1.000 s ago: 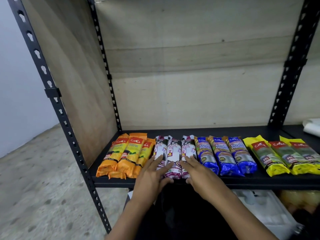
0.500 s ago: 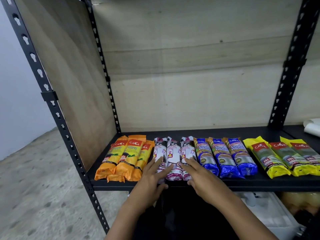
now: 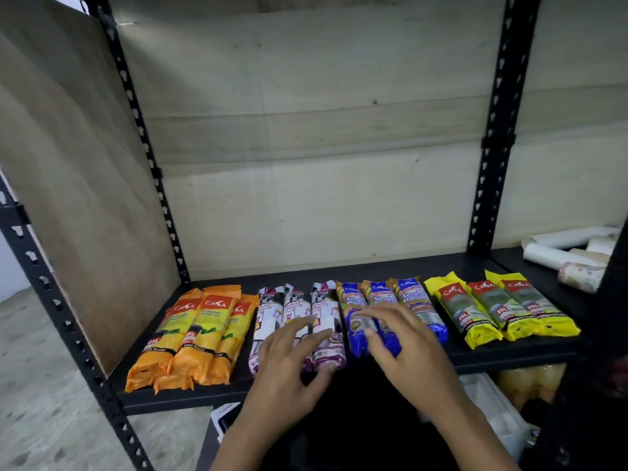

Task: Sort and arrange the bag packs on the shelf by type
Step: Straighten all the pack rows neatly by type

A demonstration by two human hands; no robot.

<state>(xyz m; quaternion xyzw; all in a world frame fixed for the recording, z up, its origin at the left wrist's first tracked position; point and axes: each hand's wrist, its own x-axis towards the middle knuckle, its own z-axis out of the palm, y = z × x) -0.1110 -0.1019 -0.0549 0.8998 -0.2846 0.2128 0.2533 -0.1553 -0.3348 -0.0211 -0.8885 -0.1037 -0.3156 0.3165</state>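
On the black shelf (image 3: 452, 265) the bag packs already lie in four groups of three along the front edge: orange packs (image 3: 204, 334) by the left corner, then white drawstring packs (image 3: 295, 307), blue packs (image 3: 379, 295), and yellow packs (image 3: 492, 311) toward the right end. The person's hands are apart and flat, gripping nothing. The left hand (image 3: 285, 375) has its fingers spread over the near ends of the white packs, and the right hand (image 3: 407, 355) has its fingers spread above the near ends of the blue ones. The right hand is blurred, so I cannot tell whether it touches them. To my eye the sorting is done and this is the tidying stage. To do it well, I would press lightly with flat fingers and slide each trio as one block, so that the slippery wrappers do not ride up over each other. I would then line up the near ends with the shelf's front edge without letting them hang over it. The blue packs fan out slightly at the back, so nudging their far ends together would help. The orange packs overlap a little and want the same care. Some paper rolls (image 3: 571, 246) lie off past the right post and need no attention.
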